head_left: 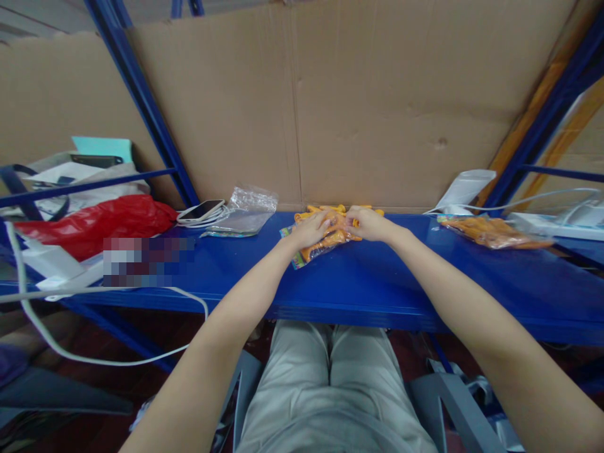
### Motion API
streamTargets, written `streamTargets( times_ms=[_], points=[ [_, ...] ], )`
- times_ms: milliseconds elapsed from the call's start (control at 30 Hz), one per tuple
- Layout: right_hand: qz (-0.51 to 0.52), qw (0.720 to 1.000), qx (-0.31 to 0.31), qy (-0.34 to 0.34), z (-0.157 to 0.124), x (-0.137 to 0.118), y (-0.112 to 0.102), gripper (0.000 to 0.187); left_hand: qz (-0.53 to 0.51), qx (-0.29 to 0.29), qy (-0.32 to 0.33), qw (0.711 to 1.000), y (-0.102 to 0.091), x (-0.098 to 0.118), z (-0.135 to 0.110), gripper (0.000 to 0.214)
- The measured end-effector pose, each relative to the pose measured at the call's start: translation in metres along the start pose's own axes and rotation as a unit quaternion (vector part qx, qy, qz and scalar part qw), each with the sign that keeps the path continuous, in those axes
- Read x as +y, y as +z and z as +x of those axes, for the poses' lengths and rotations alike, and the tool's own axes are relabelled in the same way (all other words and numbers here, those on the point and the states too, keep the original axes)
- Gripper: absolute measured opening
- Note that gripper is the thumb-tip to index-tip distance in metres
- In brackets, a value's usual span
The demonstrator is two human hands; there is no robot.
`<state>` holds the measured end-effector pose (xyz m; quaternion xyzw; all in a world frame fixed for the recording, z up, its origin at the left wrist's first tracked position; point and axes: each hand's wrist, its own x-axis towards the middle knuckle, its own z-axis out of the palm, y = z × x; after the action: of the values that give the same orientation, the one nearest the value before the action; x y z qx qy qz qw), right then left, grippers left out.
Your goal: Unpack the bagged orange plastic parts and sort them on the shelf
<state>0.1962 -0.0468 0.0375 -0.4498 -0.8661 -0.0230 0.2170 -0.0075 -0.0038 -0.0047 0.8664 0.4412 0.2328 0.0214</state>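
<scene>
A clear plastic packet of orange toy pieces (pixel 325 242) lies on the blue shelf (pixel 377 277), near the cardboard back wall. My left hand (pixel 312 229) rests on the packet's left part with fingers curled onto it. My right hand (pixel 369 224) grips its right part, fingers closed on the plastic. More orange pieces (pixel 325 209) lie just behind the hands. Both forearms reach forward over my lap.
Empty clear bags (pixel 245 211) and a phone (pixel 202 209) with a white cable lie to the left. A red bag (pixel 99 221) and papers sit far left. Another orange packet (pixel 493 231), a white device (pixel 465 189) and a power strip (pixel 557 221) lie at right.
</scene>
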Motion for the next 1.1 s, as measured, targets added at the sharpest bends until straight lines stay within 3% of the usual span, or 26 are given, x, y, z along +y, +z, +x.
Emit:
streamTargets(
  times_ms=[233,400,633,900,1100],
  points=[
    [-0.061,0.982,0.077,0.16,-0.005,-0.017,-0.006,0.016,-0.001,0.005,0.02,1.0,0.002,-0.002,0.0,0.054],
    [-0.032,0.966,0.08,0.245,-0.004,-0.013,-0.007,0.012,-0.002,0.014,0.019,1.0,0.003,-0.002,0.0,0.057],
    [-0.011,0.954,0.086,0.288,0.002,-0.002,-0.004,0.014,-0.016,0.007,0.014,1.0,0.008,-0.006,0.005,0.062],
    [0.024,0.931,0.07,0.356,0.001,0.005,-0.007,0.023,-0.002,-0.02,-0.059,0.998,0.011,-0.001,0.007,0.072],
    [0.066,0.924,0.061,0.371,0.0,0.003,-0.009,0.026,0.0,-0.019,-0.049,0.999,0.015,-0.004,0.01,0.067]
  ],
)
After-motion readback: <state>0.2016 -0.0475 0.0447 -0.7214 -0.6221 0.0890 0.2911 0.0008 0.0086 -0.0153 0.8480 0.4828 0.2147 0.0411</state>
